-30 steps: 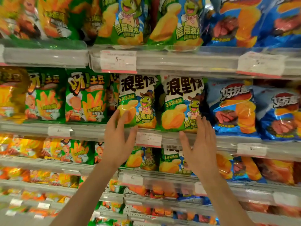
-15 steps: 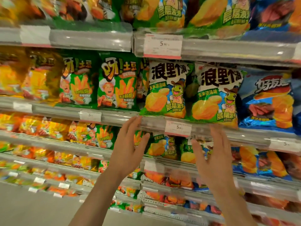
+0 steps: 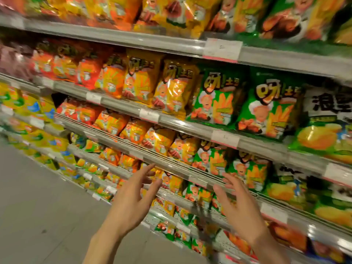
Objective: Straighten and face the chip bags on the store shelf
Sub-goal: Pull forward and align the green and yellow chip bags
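Both hands empty, fingers spread and relaxed: left hand [image 3: 131, 202] and right hand [image 3: 242, 210] hang in front of the shelf rail [image 3: 171, 164], touching no bag; view blurred. Chip bags fill every tier — yellow bags [image 3: 171, 88] and green bags [image 3: 215, 100] on the shelf above the hands, more green bags [image 3: 245, 172] just beyond the right fingertips. Reads as a gap between bags, choosing the next target; next move calls for reaching over the rail to whichever bag leans and squaring its front outward.

Orange chip bags [image 3: 112, 79], yellow chip bags [image 3: 173, 92] and green chip bags [image 3: 215, 100] above grey shelf rails [image 3: 190, 128].
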The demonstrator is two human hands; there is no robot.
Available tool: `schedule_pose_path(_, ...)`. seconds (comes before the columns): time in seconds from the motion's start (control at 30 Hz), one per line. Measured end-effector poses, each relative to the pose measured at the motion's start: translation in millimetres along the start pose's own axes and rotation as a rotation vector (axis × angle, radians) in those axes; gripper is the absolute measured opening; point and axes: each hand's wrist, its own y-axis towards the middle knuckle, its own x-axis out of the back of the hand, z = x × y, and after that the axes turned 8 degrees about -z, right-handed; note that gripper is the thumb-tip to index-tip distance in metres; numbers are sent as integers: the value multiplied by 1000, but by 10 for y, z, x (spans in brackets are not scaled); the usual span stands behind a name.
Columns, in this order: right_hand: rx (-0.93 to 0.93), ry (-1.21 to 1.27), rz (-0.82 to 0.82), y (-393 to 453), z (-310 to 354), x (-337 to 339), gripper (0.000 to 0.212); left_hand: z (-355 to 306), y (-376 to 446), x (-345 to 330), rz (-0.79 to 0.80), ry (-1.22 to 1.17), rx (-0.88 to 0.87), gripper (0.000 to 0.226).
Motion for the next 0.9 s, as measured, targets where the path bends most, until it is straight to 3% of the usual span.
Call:
schedule_pose_path(0.27,167,-95,208,293,948,-1247,56,921,84,1234,-178,194,179,53)
schedule_pose_path(0.53,193,-49,226,980,1583,-2395,63,1498,1096,1904,-125,355,141,56)
schedule_pose_path(0.9,219,-49,165,1944,2509,-3700,51,2196,2706,2788,10,510,41,49)
